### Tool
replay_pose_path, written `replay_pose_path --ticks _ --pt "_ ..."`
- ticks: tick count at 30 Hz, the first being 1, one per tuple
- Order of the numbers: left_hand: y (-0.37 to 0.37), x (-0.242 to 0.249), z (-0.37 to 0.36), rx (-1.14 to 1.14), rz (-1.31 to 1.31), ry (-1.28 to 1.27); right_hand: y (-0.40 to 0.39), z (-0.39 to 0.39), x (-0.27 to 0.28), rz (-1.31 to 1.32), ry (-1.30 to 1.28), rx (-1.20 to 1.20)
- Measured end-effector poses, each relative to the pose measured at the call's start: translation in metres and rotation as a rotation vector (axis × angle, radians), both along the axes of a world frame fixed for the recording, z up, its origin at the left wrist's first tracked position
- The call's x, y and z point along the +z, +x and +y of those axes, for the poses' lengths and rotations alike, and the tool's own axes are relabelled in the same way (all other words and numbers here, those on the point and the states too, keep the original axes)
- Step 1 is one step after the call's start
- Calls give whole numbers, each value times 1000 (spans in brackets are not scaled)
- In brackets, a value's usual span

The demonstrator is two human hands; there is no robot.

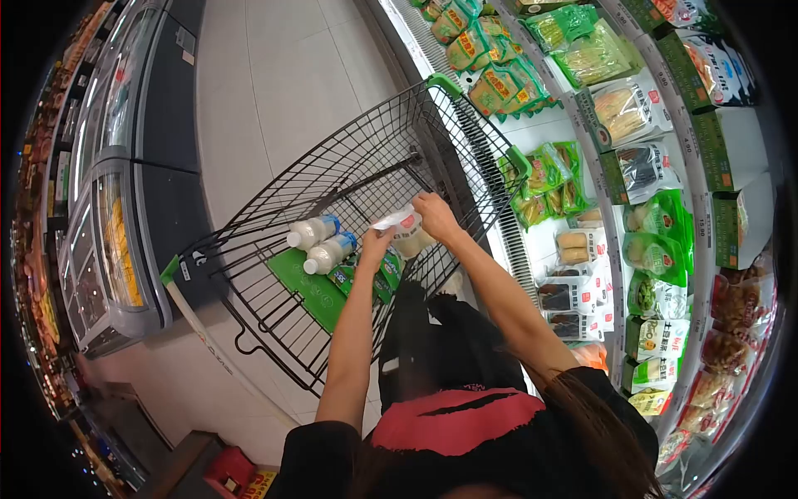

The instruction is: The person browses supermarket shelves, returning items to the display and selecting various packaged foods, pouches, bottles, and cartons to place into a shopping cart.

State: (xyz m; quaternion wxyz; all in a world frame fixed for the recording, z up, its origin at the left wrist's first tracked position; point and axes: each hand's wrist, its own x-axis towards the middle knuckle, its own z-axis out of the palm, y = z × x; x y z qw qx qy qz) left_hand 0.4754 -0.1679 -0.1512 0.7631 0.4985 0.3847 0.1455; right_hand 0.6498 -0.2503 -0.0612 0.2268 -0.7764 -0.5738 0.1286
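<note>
Both hands hold a white and clear food package [407,234] over the near end of the black wire shopping cart [332,158]. My left hand [378,248] is closed on its left edge, and my right hand [437,218] grips its upper right corner. Two bottles with blue caps or labels, one [312,232] above the other [330,253], lie in the cart just left of my left hand. Beneath them is a green flat panel [301,287]. A green packet [388,276] lies right beside my left wrist, partly hidden by it.
A refrigerated shelf [544,241] with packaged foods runs along the cart's right side. Glass-fronted freezers [125,241] stand at the left, with tiled floor [249,91] between. A red object [229,470] sits at the lower left.
</note>
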Motion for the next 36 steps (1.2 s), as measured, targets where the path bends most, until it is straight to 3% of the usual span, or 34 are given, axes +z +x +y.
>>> replay_pose_path --ticks 4,5,6,7,9,11,13,15,17,19,21,22,24,26,27,28,29,31,33,35,36 --pt "-12 -55 -4 -144 260 -251 -21 1 -71 20 -151 -50" --pt "-14 -68 -7 -164 267 -248 -29 -1 -81 50 -206 -109" --pt "-14 -85 -11 -122 268 -378 -36 3 -71 68 -374 -93" --pt "-13 -89 -14 -78 271 -511 -43 6 -71 72 -377 -112" --pt "-16 -88 -19 -12 272 -483 -61 6 -70 105 -369 -28" --pt "-19 -76 -22 62 324 -323 -79 -3 -75 146 -344 -93" --pt "-30 -85 -15 38 285 -358 -90 -15 -60 104 -392 -83" --pt "-20 -77 -13 -90 201 -291 -94 -40 -36 324 -162 -123" --pt "2 -54 -33 35 107 61 -91 -73 -8 384 143 -182" --pt "32 32 -63 25 135 453 -82 -118 51 383 279 -363" --pt "66 112 -114 -75 38 551 -65 -173 63 335 312 -577" --pt "82 132 -142 -115 -41 661 -56 -201 68 305 349 -728" --pt "119 148 -200 -368 -147 621 -32 -266 51 119 403 -919" --pt "161 134 -261 -608 -309 685 -12 -338 25 60 273 -1141" --pt "182 124 -293 -716 -324 663 -2 -369 23 237 202 -1324" --pt "202 107 -324 -784 -397 685 10 -408 -7 156 255 -1391" --pt "222 105 -349 -928 -334 634 26 -447 -28 58 147 -1445" --pt "258 80 -402 -1033 -303 684 54 -496 -31 121 91 -1611" --pt "290 53 -448 -1064 -275 655 86 -539 -51 141 83 -1661" --pt "310 33 -480 -1067 -228 614 116 -583 -83 -29 77 -1564" --pt "316 25 -491 -1070 -209 632 132 -591 -78 83 -29 -1585"
